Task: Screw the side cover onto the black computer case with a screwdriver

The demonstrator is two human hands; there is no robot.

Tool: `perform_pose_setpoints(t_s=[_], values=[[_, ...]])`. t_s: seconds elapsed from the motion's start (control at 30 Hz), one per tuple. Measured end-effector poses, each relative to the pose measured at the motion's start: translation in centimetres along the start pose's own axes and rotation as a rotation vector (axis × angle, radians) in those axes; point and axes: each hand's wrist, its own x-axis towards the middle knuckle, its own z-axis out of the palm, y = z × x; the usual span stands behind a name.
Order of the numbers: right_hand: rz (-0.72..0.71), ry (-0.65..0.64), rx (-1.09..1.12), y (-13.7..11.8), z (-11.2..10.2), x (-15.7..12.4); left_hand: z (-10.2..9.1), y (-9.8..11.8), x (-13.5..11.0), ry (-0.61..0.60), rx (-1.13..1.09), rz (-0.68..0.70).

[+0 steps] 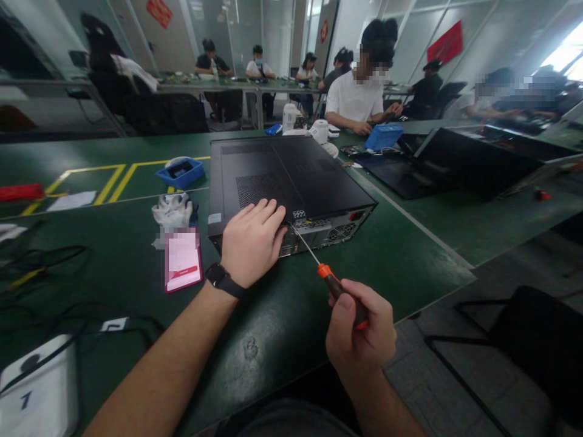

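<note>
L hand is lying palm-down on the black PC case, fingers extended & close together, bracing nr its rear edge; R hand is gripping the screwdriver, fingers & thumb wrapped round the handle. Case is lying flat on the green worktop, rear panel facing this side. Tip is apparently touching the edge just beside the L fingers; what it's engaging is too small to tell. For best control, shaft should be lining up straight, i.e. no slant, w/ firm push, L fingers sitting clear of slips.
</note>
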Motion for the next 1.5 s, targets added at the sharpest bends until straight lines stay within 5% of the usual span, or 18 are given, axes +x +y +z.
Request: perform_pose_setpoints(t_s=[0.23, 0.47, 0.87, 1.27, 1.5], values=[[0.118, -0.024, -0.004, 0.3, 0.0, -0.5, 0.1, -0.1, 0.0, -0.008, 0.005, -0.001], [-0.041, -0.047, 0.079, -0.1, 0.1, 0.9, 0.0, 0.0, 0.1, 0.0, 0.001, 0.002], [-0.034, -0.077, 0.037, -0.4, -0.1, 0.8, 0.0, 0.0, 0.1, -0.006, 0.004, -0.003], [0.162, -0.067, -0.037, 0.1, -0.4, -0.6, 0.0, -0.1, 0.0, -0.002, -0.003, 0.0], [-0.013, -0.023, -0.002, -0.4, 0.0, 0.7, 0.0, -0.1, 0.0, -0.013, -0.029, -0.012]])
